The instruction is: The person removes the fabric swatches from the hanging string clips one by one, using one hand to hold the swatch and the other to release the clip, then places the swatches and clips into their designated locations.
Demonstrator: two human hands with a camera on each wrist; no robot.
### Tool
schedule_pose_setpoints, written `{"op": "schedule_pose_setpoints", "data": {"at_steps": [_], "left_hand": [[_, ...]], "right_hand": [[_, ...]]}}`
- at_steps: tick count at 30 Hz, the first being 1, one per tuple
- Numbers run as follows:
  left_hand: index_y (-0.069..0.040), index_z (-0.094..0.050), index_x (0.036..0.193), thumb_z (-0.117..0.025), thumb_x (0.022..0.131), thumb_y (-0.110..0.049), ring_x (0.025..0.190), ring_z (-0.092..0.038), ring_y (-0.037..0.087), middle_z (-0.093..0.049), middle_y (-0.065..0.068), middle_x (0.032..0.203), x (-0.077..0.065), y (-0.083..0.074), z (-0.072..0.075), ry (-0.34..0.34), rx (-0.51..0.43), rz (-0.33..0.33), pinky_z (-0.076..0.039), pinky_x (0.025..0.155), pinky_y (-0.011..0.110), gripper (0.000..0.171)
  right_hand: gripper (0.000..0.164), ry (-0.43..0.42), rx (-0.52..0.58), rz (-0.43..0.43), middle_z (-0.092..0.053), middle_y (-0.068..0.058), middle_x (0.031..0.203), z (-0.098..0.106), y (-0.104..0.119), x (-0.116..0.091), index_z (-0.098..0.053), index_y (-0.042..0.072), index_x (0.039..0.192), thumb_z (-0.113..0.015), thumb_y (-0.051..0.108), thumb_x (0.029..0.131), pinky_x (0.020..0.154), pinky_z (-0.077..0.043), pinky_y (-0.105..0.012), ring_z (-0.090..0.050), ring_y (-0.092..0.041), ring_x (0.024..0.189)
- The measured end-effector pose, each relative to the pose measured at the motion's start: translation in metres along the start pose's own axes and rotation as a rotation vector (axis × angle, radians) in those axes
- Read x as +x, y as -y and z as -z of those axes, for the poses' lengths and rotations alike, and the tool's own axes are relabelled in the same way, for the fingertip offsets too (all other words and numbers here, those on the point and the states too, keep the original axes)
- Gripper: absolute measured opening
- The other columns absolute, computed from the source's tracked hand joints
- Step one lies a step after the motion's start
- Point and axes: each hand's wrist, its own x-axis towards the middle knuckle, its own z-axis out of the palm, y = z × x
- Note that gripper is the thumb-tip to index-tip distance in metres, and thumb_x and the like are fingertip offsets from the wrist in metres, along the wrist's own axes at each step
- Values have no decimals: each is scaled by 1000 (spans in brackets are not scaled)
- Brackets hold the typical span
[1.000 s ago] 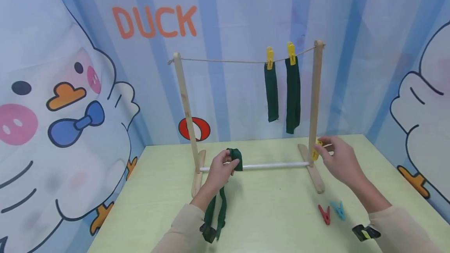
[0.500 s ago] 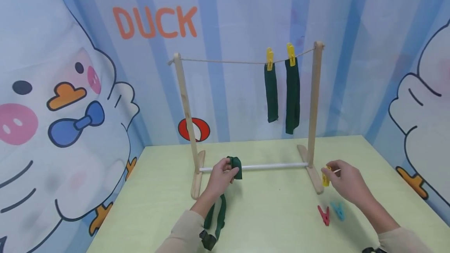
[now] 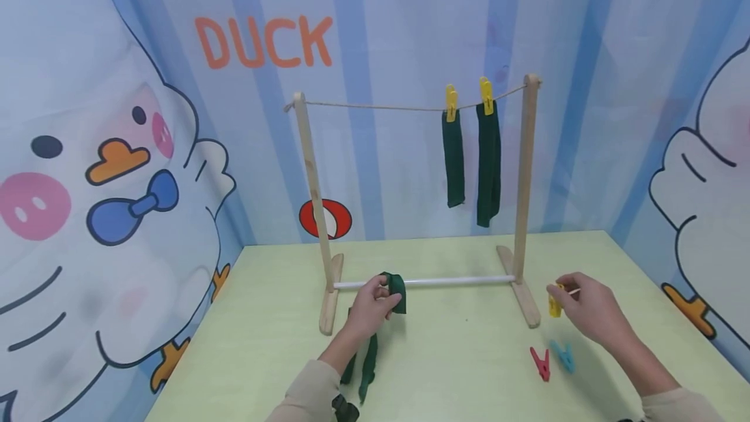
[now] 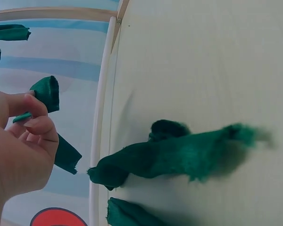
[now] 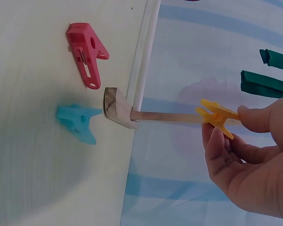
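My left hand (image 3: 370,308) pinches a strip of dark green cloth (image 3: 398,293) between thumb and fingers, above the table in front of the rack's white bar. In the left wrist view the held cloth (image 4: 48,93) folds over the fingers, and a lower piece hangs behind the hand. Over to the right, my right hand (image 3: 594,308) pinches a yellow clothespin (image 3: 555,301) beside the rack's right foot. Seen from the right wrist, this clothespin (image 5: 216,117) sits between thumb and fingertips. Two green strips (image 3: 489,165) hang from the rack's cord, each under a yellow clothespin (image 3: 486,96).
A wooden rack (image 3: 526,181) with a cord (image 3: 375,107) stands at the back of the table (image 3: 457,370). A red clothespin (image 3: 541,363) and a blue one (image 3: 564,357) lie at the right. More green strips (image 4: 165,155) lie near the left forearm.
My right hand has moved right and down from the rack's right post, carrying the yellow clothespin. My left hand has come slightly lower with the green cloth.
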Motion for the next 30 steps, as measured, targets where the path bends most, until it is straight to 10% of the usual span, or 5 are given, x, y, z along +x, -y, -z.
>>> {"op": "schedule_pose_setpoints", "data": {"at_steps": [17,24,30], "left_hand": [[3,-53,132,-69,95,-11,54,-51,14,-54,-1,65,-21,10,-8,128,109,33,-40,55,27,43],[0,-65,99,-67,96,-15,53,-52,12,-57,-1,60,-31,12,-6,170,272,135,-39,57,27,16],[-9,-59,63,-64,98,-20,49,-38,9,-44,-6,53,-36,9,-4,203,410,190,-29,48,27,37]], "right_hand": [[48,37,-13,-18,-67,-17,95,4,-10,-4,-55,-15,121,-54,30,104,64,-54,-41,-66,-34,88],[49,57,-28,-30,-67,-15,93,3,-11,-4,-55,-17,121,-55,29,104,64,-54,-40,-65,-33,87],[44,85,-58,-32,-65,-19,93,5,-15,-1,-56,-18,115,-57,24,101,65,-53,-42,-63,-33,85]]}}
